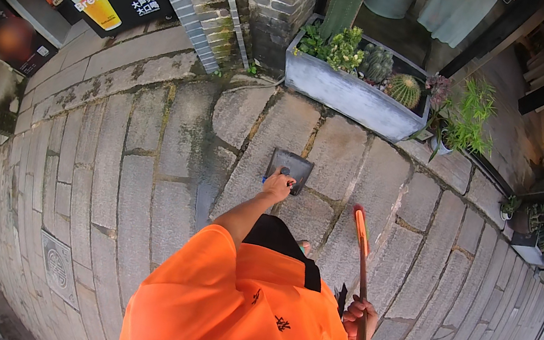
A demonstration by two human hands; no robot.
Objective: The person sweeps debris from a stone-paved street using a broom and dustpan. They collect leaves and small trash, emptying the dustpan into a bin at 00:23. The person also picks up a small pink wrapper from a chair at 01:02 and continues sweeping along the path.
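Note:
My left hand [278, 186] is closed around the dark handle of a dustpan [299, 166], a flat, dark grey pan low over the stone paving ahead of me. My right hand [361, 312], lower down at my right side, is wrapped round a long reddish-brown pole [363, 270] with an orange stretch near its far end. Whatever the pole's near end carries is out of view. Some black strands show beside the right hand; what they belong to I cannot tell. The orange shirt covers much of the lower middle.
A long grey planter [354, 97] with cacti and leafy plants stands ahead against a shopfront. To its right is a potted bamboo-like plant [470, 121]. A brick pillar [271, 10] rises left of the planter. A square metal cover [58, 267] lies in the paving at left.

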